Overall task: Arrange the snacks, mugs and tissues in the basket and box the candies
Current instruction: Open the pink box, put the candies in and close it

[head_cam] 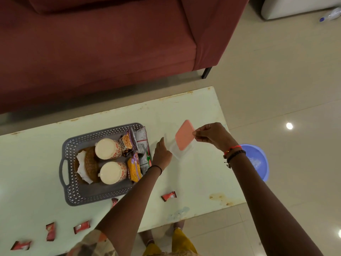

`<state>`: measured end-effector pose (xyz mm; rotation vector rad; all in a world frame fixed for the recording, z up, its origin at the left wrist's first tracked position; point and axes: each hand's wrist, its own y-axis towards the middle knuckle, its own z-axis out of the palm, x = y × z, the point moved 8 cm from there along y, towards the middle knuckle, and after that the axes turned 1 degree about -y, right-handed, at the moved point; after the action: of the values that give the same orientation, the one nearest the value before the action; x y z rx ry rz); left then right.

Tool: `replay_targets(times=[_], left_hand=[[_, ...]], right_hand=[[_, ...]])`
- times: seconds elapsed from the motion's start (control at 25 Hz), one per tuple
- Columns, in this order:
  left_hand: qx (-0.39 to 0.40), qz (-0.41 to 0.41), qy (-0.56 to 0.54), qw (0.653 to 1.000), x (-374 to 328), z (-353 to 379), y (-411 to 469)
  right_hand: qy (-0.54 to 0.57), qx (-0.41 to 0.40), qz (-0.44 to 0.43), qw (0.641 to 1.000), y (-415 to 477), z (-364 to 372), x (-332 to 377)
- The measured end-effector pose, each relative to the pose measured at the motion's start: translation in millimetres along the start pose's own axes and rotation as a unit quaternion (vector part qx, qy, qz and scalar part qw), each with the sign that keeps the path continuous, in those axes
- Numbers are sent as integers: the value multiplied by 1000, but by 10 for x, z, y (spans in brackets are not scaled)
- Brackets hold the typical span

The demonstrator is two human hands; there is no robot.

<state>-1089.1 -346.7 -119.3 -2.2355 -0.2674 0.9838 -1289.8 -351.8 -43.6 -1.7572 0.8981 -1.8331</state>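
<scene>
A grey perforated basket (71, 193) on the pale table holds two white patterned mugs (108, 149) (112, 172), a woven holder with tissues (90, 164) and several snack packets (135, 166). To its right lies a clear plastic box (178, 153). My right hand (210, 135) pinches the box's pink lid (184, 134), tilted above the box. Resting beside the box's left edge, my left hand (162, 152) holds nothing that I can see. Several red candies lie loose on the table: one (168, 196) in front of the box, others (81, 226) at the near left.
A dark red sofa (110, 52) stands behind the table (203, 182). On the floor to the right, partly under the table's edge, sits a blue plastic bowl (258, 159). My feet show below the table's near edge.
</scene>
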Motion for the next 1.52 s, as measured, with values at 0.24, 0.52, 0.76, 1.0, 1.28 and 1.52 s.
replay_targets(times=[0.24, 0.52, 0.76, 1.0, 1.28, 1.52], left_hand=[[-29, 23, 34, 999, -75, -95, 102], [-30, 64, 56, 996, -135, -34, 243], [-48, 67, 49, 995, -60, -47, 304], [-83, 82, 5, 993, -91, -149, 77], [-218, 113, -125, 961, 140, -840, -653], [-364, 89, -222, 900, 1119, -1682, -1399]], right_hand=[[-191, -120, -145, 963, 240, 35, 555], [-600, -125, -221, 759, 686, 526, 89], [-573, -74, -202, 791, 844, 622, -77], [-463, -101, -163, 866, 561, 683, -189], [-328, -88, -155, 928, -101, 1417, -280], [-331, -32, -195, 923, -602, 2517, -371]])
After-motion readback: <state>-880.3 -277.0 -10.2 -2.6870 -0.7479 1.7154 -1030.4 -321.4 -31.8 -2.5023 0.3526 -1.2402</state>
